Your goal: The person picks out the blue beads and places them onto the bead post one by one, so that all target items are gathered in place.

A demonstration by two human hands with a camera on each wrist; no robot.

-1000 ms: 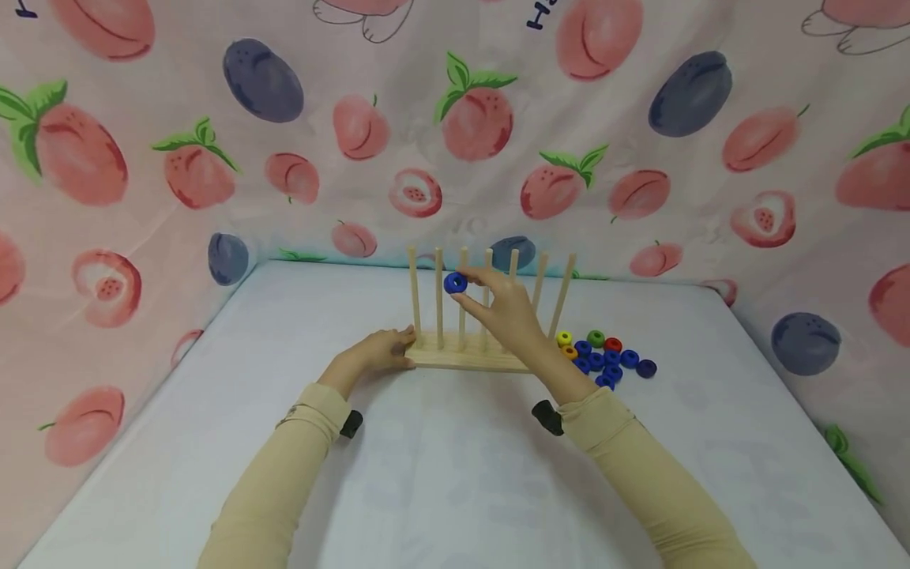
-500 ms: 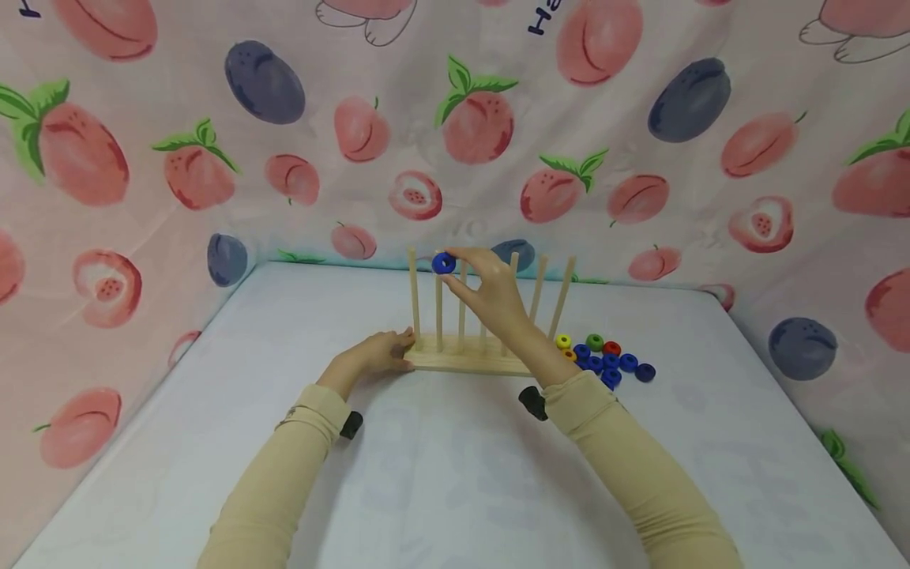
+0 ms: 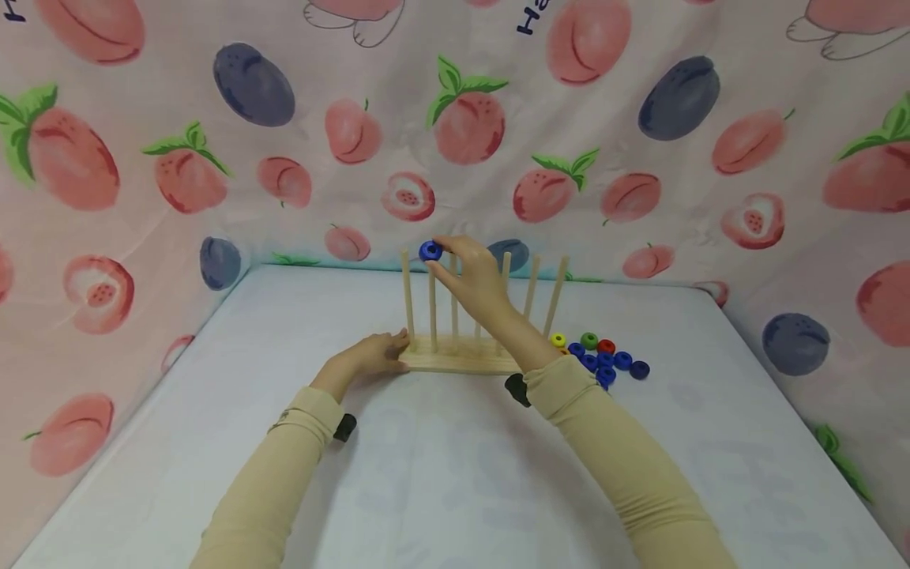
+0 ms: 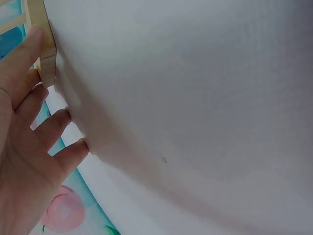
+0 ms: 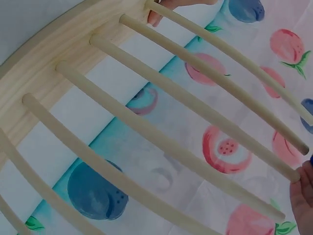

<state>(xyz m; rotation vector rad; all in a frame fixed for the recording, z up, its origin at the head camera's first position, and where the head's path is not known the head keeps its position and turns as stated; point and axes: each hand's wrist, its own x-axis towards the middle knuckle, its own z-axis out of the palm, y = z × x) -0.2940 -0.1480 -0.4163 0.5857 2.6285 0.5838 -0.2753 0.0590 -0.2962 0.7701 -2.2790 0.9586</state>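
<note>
A pale wooden stand [image 3: 462, 361] with a row of upright pegs is on the white table. My left hand [image 3: 370, 355] grips the left end of its base. The left wrist view shows the thumb [image 4: 29, 46] against the base [image 4: 47, 58] and the outer fingers spread on the table. My right hand [image 3: 478, 283] pinches a blue ring bead [image 3: 430, 251] between thumb and fingertips, at the top of the second peg [image 3: 432, 308] from the left. In the right wrist view that peg's tip [image 5: 304, 148] looks bare; only a sliver of the bead shows.
Right of the stand lies a loose group of ring beads: several blue ones [image 3: 605, 360], a yellow [image 3: 558, 339], a green [image 3: 588, 341], a red [image 3: 606, 347] and a dark one [image 3: 640, 370]. A fruit-print cloth [image 3: 284, 182] hangs behind the table.
My right hand has moved left and up with the blue ring bead, from near the third peg to the second peg's top. The left hand stays on the stand's end.
</note>
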